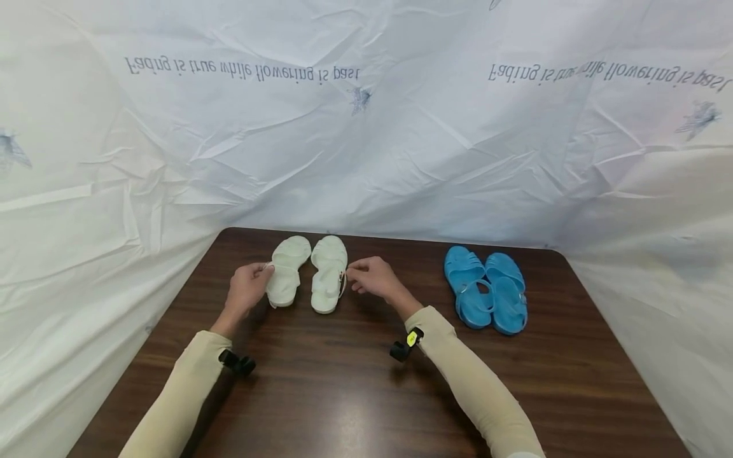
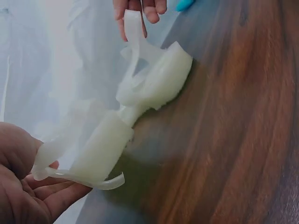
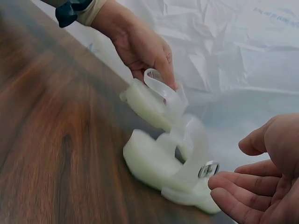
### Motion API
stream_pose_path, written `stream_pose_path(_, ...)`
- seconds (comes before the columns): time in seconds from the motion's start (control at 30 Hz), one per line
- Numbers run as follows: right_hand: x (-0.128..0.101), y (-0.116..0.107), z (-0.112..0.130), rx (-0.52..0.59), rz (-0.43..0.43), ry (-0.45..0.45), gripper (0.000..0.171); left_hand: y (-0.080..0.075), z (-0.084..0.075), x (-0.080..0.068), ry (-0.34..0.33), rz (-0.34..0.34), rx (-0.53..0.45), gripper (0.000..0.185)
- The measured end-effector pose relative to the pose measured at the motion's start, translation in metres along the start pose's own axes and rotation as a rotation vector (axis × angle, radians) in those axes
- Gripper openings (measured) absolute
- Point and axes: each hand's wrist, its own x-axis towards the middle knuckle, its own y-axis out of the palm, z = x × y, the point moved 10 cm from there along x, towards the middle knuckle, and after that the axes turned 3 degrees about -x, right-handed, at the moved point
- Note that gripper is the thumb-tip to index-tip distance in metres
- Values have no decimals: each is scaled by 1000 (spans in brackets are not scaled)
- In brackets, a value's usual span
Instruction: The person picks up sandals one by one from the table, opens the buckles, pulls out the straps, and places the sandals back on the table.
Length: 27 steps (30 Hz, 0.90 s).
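Two white sandals lie side by side on the table, toes to the far edge: a left one point(image 1: 291, 253) and a right one point(image 1: 329, 254). My left hand point(image 1: 246, 289) pinches the ankle strap point(image 3: 161, 86) of the left sandal at its outer side. Beside the right sandal is my right hand point(image 1: 375, 278), its fingers loosely bent and the thumb apart in the right wrist view. Those fingertips touch or nearly touch the strap near a metal buckle point(image 3: 209, 169). The left wrist view shows the left strap's loose end point(image 2: 112, 182) hanging free.
A pair of blue sandals, one point(image 1: 472, 305) against the other point(image 1: 506, 292), lies farther right on the brown wooden table point(image 1: 343, 381). White printed sheeting point(image 1: 366, 152) hangs behind the table and along its sides. A dark band with a device sits on each sleeved wrist.
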Motion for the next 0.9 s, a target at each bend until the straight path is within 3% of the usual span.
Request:
stream_pose_path(0.17, -5, 3, 19, -14, 10, -50, 45, -12, -12, -3, -12, -80, -87, 50)
stream_pose_path(0.37, -13, 9, 50, -105, -11, -144, 47, -16, -37, -10, -6, -120, -107, 49)
stream_pose_path(0.47, -18, 10, 63, -133, -38, -194, 49, -11, -51, -16, -2, -113, -138, 49)
stream_pose_path(0.6, -26, 13, 75, -89, -42, -230, 55, 0, -66, -23, 8, -93, -195, 47)
stream_pose_path(0.9, -45, 6, 85, -7, -77, -199, 51, 17, -99, -41, 98, -74, -276, 37)
